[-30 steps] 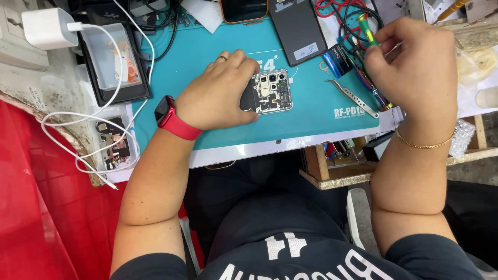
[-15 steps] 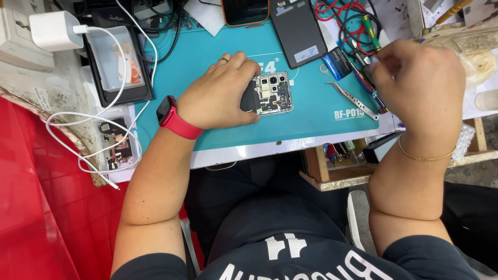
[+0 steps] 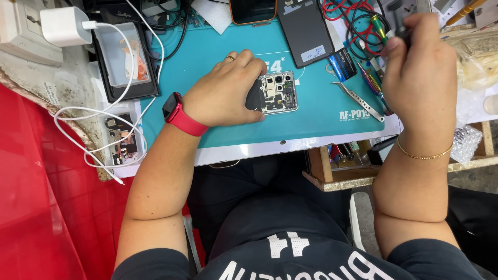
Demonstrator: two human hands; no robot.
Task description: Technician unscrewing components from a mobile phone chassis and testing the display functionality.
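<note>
Lifting away from the tool clutter, the right hand point(image 3: 420, 78) is now rising with a thin dark tool pinched in its grip, while the left hand point(image 3: 225, 93) keeps pressing the opened phone point(image 3: 277, 92) flat on the teal counter mat point(image 3: 218, 129).

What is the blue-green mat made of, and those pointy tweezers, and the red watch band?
The mat looks like soft rubber or silicone: matte teal, no shine. The tweezers look like metal: thin, silvery and reflecting light. The watch band on the left hand seems to be smooth rubbery plastic, an even red with a dull sheen, though a picture cannot settle it.
</note>
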